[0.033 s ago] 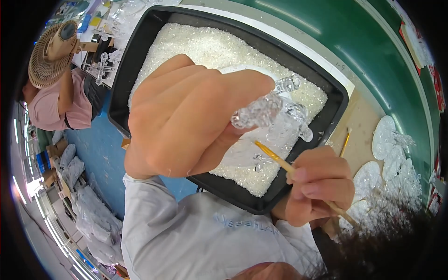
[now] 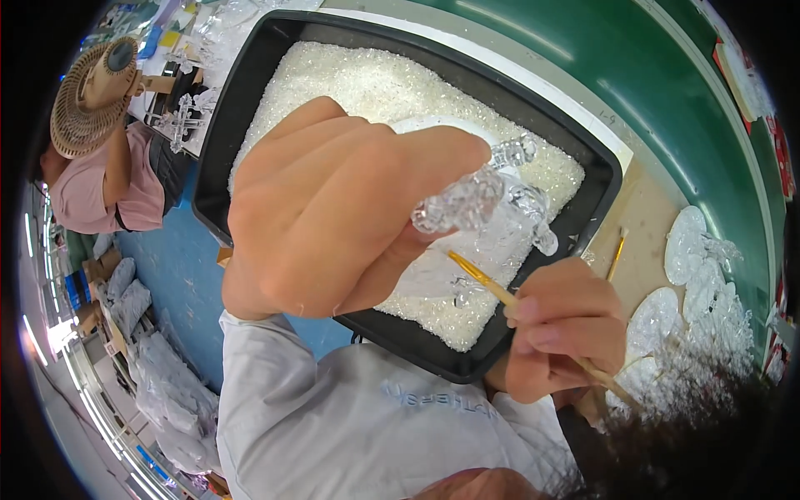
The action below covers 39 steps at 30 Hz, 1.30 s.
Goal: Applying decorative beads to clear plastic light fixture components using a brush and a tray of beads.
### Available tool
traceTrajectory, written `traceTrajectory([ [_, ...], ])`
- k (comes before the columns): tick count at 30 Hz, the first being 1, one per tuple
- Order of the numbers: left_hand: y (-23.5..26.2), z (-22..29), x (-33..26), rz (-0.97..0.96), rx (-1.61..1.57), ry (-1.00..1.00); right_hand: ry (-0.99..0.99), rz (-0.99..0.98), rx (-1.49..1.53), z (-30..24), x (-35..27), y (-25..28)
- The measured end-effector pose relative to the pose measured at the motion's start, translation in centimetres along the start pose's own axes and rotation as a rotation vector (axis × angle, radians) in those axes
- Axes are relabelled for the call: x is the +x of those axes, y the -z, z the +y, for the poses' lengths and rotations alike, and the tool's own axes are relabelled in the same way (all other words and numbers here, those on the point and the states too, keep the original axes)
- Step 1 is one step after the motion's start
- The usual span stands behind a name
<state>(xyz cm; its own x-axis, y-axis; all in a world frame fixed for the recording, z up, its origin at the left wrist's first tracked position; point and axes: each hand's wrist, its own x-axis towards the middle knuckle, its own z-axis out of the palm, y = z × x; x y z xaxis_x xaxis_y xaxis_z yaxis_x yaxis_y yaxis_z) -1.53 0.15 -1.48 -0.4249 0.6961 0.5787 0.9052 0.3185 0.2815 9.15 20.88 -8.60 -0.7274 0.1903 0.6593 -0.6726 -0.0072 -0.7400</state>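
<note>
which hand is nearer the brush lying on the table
Right. The right hand is below the lying brush in the picture; the left hand is farther left, over the tray.

Two hands [image 2: 333, 212] [image 2: 571, 325]; two brushes [image 2: 485, 281] [image 2: 617, 255]; one clear ornament [image 2: 467, 204]; one black tray [image 2: 223, 133]; one fan [image 2: 83, 117]; one co-worker [image 2: 108, 192]; clear discs [image 2: 686, 244], perhaps four, partly hidden.
</note>
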Motion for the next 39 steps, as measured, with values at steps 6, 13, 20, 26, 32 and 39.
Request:
traceTrajectory([
  [6,0.1,0.1,0.1,-0.017,-0.018,-0.007,0.0,0.105,-0.045,0.0,-0.5,-0.4],
  [13,0.4,0.0,0.2,-0.059,-0.043,-0.017,-0.027,0.01,-0.263,-0.7,-0.5,-0.9],
  [20,0.2,-0.2,0.2,-0.057,-0.046,-0.054,0.017,0.001,-0.373,-0.4,-0.3,-1.2],
  [26,-0.2,-0.1,0.2,-0.007,-0.032,-0.067,0.057,-0.045,-0.367,-0.4,-0.2,-1.0],
  [32,-0.3,0.0,0.1,0.028,-0.032,-0.051,0.047,-0.065,-0.318,-0.6,0.0,-0.7],
  [39,-0.2,-0.1,0.0,0.023,-0.035,-0.053,0.087,-0.09,-0.402,-0.1,-0.2,-1.1],
])
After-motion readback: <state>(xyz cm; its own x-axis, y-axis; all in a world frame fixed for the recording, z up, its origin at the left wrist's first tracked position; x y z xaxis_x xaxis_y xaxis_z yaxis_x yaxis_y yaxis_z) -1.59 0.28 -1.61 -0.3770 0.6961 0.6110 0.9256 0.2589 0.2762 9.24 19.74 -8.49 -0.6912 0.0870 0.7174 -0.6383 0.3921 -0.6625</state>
